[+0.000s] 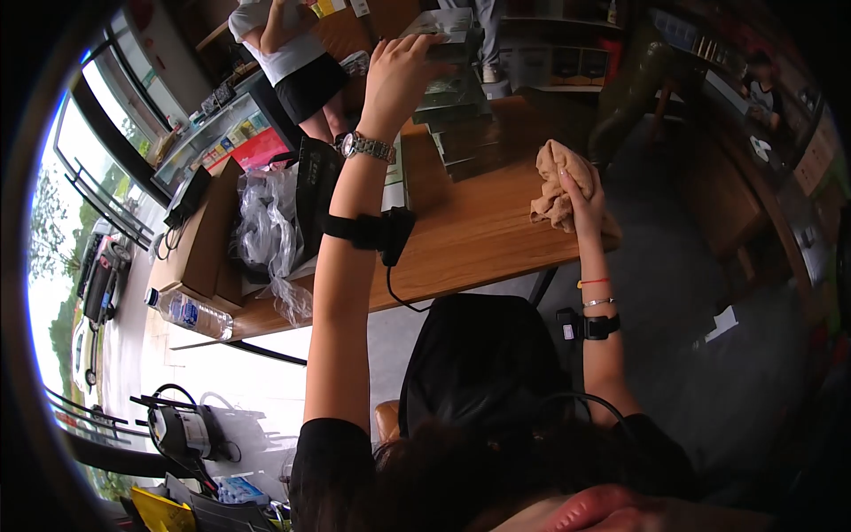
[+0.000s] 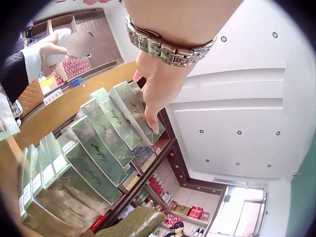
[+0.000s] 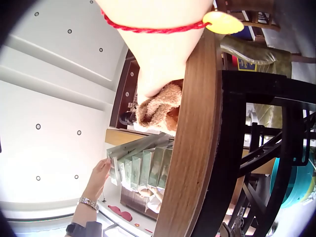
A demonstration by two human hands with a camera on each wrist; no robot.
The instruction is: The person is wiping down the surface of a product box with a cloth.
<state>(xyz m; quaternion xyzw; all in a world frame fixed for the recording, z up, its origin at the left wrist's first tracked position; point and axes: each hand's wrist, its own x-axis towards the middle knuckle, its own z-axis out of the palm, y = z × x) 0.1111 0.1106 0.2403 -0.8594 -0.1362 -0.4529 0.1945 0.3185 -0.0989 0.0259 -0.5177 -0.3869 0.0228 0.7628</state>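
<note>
A tan, fuzzy cloth (image 1: 556,168) is bunched in my right hand (image 1: 582,199) at the right end of the wooden table (image 1: 496,239). The right wrist view shows the cloth (image 3: 165,103) by the table edge, partly hidden by that hand. My left hand (image 1: 399,75), with a metal watch above it, reaches to the far side. In the left wrist view, the left hand (image 2: 160,84) touches the uppermost of several stacked green boxes (image 2: 101,133) in clear wrap. One finger lies along that box; the others are partly hidden.
A black bag (image 1: 319,191), crumpled clear plastic (image 1: 266,222) and a cardboard box (image 1: 204,239) sit at the table's left. A water bottle (image 1: 191,315) lies near its left edge. A black chair (image 1: 483,363) stands in front. One person (image 1: 288,53) stands beyond the table.
</note>
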